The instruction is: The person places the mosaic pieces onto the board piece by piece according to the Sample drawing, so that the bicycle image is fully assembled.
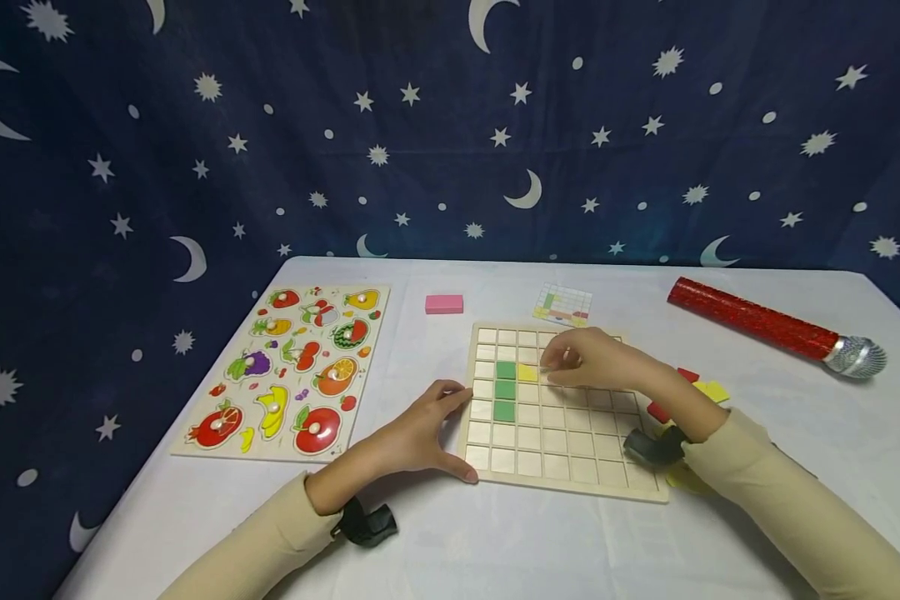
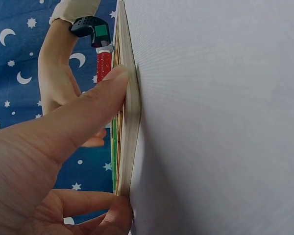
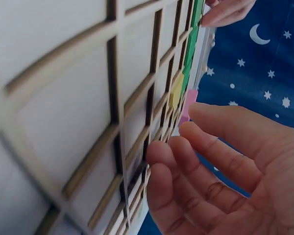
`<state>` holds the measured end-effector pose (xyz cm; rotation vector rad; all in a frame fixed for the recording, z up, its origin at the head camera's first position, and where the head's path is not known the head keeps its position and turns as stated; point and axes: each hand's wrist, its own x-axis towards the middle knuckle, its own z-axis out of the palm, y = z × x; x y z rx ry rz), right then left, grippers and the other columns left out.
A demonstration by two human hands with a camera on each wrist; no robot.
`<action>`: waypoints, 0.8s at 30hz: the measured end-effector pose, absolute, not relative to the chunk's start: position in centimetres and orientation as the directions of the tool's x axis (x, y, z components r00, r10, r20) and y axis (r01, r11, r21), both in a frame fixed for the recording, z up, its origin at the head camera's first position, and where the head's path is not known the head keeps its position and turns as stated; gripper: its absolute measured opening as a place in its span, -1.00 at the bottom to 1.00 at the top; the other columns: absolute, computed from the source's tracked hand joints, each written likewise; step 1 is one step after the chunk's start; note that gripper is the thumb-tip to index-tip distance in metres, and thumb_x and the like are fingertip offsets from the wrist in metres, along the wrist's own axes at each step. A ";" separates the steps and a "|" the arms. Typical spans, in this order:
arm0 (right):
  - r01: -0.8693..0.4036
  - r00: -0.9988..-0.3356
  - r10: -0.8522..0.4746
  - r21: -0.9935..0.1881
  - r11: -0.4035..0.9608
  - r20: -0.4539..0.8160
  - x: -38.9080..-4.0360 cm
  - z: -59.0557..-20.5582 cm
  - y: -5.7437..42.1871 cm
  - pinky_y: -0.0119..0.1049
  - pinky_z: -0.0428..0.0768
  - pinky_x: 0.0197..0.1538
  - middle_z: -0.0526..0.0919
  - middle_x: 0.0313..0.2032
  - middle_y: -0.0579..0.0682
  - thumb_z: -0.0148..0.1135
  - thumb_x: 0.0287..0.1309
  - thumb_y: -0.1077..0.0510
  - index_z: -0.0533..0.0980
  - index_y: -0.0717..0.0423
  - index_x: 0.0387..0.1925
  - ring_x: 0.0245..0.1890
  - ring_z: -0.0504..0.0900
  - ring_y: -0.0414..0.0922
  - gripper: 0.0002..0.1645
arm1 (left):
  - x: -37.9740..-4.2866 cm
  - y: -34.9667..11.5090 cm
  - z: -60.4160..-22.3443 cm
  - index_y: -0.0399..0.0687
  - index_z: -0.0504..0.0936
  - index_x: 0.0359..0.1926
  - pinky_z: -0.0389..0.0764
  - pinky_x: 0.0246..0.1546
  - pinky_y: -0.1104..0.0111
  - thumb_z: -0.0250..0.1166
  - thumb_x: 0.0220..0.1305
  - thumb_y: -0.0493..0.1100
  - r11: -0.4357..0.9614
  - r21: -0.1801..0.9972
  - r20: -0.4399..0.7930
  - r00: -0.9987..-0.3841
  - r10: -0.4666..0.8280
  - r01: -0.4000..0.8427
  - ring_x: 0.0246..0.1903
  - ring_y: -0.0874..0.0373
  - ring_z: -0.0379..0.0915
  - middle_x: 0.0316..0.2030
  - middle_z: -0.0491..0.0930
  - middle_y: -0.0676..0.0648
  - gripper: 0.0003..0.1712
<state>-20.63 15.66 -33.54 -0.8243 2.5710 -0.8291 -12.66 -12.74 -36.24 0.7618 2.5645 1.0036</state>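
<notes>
A wooden grid board point(image 1: 547, 417) lies on the white table, with three green tiles point(image 1: 505, 390) in one column of cells. One yellow tile point(image 1: 528, 372) sits beside the uppermost green tile. My left hand point(image 1: 420, 433) touches the board's left side, its thumb near the front corner and its fingers farther back; in the left wrist view, the thumb point(image 2: 108, 88) and fingers press against the edge. Just right of the yellow tile, my right hand point(image 1: 596, 358) hovers over the grid. Its loosely bent fingers point(image 3: 186, 156) have nothing between them in the right wrist view.
Loose red and yellow tiles point(image 1: 712, 391) lie right of the board, partly hidden by the right forearm. Behind the board are a printed pattern card point(image 1: 562, 303) and a pink block point(image 1: 444, 304). A fruit puzzle point(image 1: 285, 375) lies left; a red microphone point(image 1: 765, 321) lies back right.
</notes>
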 end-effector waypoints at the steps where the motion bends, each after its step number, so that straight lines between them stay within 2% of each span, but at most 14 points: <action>1: -0.414 -0.791 -0.598 -0.604 0.681 -0.131 -20.6 -33.4 15.8 -0.27 0.53 -0.22 0.64 -0.34 -0.08 0.34 0.14 0.21 0.64 0.15 -0.21 -0.33 0.54 -0.13 -0.83 | -12.7 -12.8 -36.3 -0.46 0.23 0.37 0.33 0.26 0.08 0.69 -0.29 -0.07 0.619 0.692 -0.068 -0.820 0.568 0.371 0.21 -0.05 0.26 0.27 0.22 -0.27 0.24; 7: -0.364 -0.820 -0.544 -0.570 0.737 -0.179 -20.4 -33.2 17.4 -0.29 0.54 -0.22 0.64 -0.35 -0.08 0.33 0.17 0.16 0.65 0.14 -0.18 -0.31 0.53 -0.12 -0.81 | -12.6 -12.8 -36.4 -0.46 0.23 0.37 0.31 0.27 0.08 0.69 -0.29 -0.07 0.621 0.694 -0.072 -0.822 0.565 0.365 0.22 -0.05 0.25 0.28 0.21 -0.27 0.24; 16: -0.335 -0.850 -0.503 -0.579 0.743 -0.154 -19.2 -32.9 20.3 -0.28 0.57 -0.26 0.65 -0.30 -0.06 0.35 0.17 0.11 0.64 0.17 -0.13 -0.30 0.55 -0.12 -0.73 | -12.8 -12.9 -36.3 -0.46 0.23 0.37 0.30 0.28 0.08 0.68 -0.28 -0.07 0.621 0.692 -0.075 -0.820 0.568 0.367 0.24 -0.06 0.24 0.29 0.20 -0.28 0.24; 24: -0.280 -0.866 -0.462 -0.581 0.764 -0.190 -18.2 -32.8 22.4 -0.30 0.58 -0.35 0.64 -0.30 -0.06 0.33 0.20 0.07 0.62 0.21 -0.08 -0.39 0.52 -0.13 -0.66 | -12.8 -12.9 -36.4 -0.46 0.23 0.37 0.32 0.27 0.09 0.68 -0.28 -0.06 0.618 0.696 -0.075 -0.818 0.570 0.366 0.22 -0.04 0.25 0.29 0.20 -0.26 0.23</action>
